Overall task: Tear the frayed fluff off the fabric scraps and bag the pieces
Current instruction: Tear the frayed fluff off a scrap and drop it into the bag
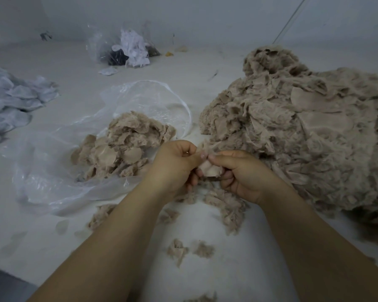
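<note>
Fabric scrap [210,169], small and beige, pinched right between both hands out front over the white surface [238,269]. Left hand [176,164] curled over it from the left, thumb and fingers nipping the top edge; right hand [238,173] gripping from the other side, fingers tucked under. Mostly covered by the fingers, so no telling how much fluff is on it.

Just left of the hands, clear plastic bag [79,171] lying flat and open, with a heap of trimmed beige pieces [127,147] sitting at its mouth. Hard to say which bits are actually inside the film. To the right, big pile of frayed scraps [303,138], cut off by the frame edge. Loose fluff tufts [225,205] scattered under the wrists and closer in.

Further back, second clear bag [127,49] holding white and dark stuff, too blurry to identify. Pale grey-white fabric heap [11,103] at far left, also cropped. No labels or writing readable anywhere.
</note>
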`<action>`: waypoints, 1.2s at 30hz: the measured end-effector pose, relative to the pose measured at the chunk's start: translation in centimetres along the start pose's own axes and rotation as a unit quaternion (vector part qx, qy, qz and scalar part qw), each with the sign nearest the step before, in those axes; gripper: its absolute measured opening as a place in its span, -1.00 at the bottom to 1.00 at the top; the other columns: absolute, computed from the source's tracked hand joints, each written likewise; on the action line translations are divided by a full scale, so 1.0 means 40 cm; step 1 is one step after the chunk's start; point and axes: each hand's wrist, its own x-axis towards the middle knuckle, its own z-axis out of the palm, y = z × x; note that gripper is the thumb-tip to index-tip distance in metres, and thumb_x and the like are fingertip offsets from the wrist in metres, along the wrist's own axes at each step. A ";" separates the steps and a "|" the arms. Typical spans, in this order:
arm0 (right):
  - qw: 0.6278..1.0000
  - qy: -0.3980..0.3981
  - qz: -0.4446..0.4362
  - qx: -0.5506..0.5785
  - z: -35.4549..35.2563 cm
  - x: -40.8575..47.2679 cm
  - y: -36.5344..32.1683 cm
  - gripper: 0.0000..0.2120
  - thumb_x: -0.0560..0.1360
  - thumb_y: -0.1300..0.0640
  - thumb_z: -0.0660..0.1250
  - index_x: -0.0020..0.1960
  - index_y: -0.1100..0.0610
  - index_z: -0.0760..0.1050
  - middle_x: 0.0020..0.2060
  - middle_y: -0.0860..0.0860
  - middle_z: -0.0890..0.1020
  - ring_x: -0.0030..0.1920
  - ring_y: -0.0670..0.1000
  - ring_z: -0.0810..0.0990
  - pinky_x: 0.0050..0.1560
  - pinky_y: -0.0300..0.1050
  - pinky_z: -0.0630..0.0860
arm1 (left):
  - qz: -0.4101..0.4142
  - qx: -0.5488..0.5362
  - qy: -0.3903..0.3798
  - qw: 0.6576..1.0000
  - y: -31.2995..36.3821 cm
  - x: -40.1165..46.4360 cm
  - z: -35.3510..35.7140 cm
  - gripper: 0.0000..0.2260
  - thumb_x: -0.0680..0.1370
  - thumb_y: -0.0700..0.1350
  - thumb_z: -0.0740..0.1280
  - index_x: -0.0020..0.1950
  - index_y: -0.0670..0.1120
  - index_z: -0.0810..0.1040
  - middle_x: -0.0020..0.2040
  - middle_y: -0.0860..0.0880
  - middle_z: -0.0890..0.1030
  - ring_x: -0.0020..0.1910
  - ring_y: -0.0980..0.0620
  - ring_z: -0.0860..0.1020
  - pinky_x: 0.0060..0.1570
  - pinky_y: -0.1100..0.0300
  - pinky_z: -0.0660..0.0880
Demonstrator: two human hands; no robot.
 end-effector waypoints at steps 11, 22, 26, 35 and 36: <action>1.000 0.001 0.000 -0.020 0.004 -0.005 -0.001 -0.76 0.39 0.00 0.44 -0.19 0.17 0.52 -0.46 -0.03 0.35 -0.51 -0.16 0.19 -0.50 -0.32 0.10 | -0.025 -0.038 0.019 0.999 0.008 -0.006 -0.010 -0.81 0.63 -0.20 0.28 -0.17 -0.21 0.44 -0.53 -0.12 0.44 -0.67 0.01 0.26 -0.60 0.33 0.19; 0.999 0.030 0.011 0.032 0.006 0.002 -0.001 -0.70 0.59 0.11 0.30 -0.28 0.18 0.58 -0.51 -0.05 0.39 -0.55 -0.18 0.22 -0.57 -0.38 0.17 | 0.011 0.016 0.146 0.989 -0.012 0.023 -0.027 -0.90 0.53 -0.29 0.39 0.01 -0.16 0.57 -0.21 -0.14 0.58 -0.42 0.03 0.52 -0.45 0.18 0.46; 0.999 0.026 0.014 0.032 0.002 0.001 -0.002 -0.72 0.60 0.09 0.28 -0.23 0.19 0.57 -0.50 -0.05 0.39 -0.53 -0.18 0.22 -0.56 -0.38 0.19 | 0.062 0.279 0.090 0.954 -0.040 0.026 -0.006 -0.76 0.41 -0.30 0.44 -0.05 -0.01 0.53 -0.18 0.02 0.59 -0.22 0.03 0.56 -0.20 0.16 0.53; 1.000 0.017 0.009 0.002 0.001 0.000 0.002 -0.75 0.59 0.11 0.28 -0.13 0.21 0.65 -0.47 -0.06 0.37 -0.51 -0.18 0.22 -0.51 -0.37 0.12 | 0.066 0.505 0.097 0.855 -0.002 0.000 -0.031 -0.84 0.41 -0.08 0.39 -0.17 -0.08 0.42 -0.25 0.00 0.48 -0.32 0.06 0.46 -0.42 0.15 0.34; 1.000 0.016 0.007 -0.003 0.001 0.000 0.002 -0.75 0.59 0.11 0.29 -0.15 0.20 0.66 -0.47 -0.06 0.37 -0.51 -0.18 0.21 -0.51 -0.36 0.12 | 0.035 0.537 0.056 0.841 0.007 -0.004 -0.033 -0.80 0.42 -0.01 0.40 -0.25 -0.07 0.44 -0.33 0.00 0.49 -0.36 0.04 0.47 -0.43 0.16 0.36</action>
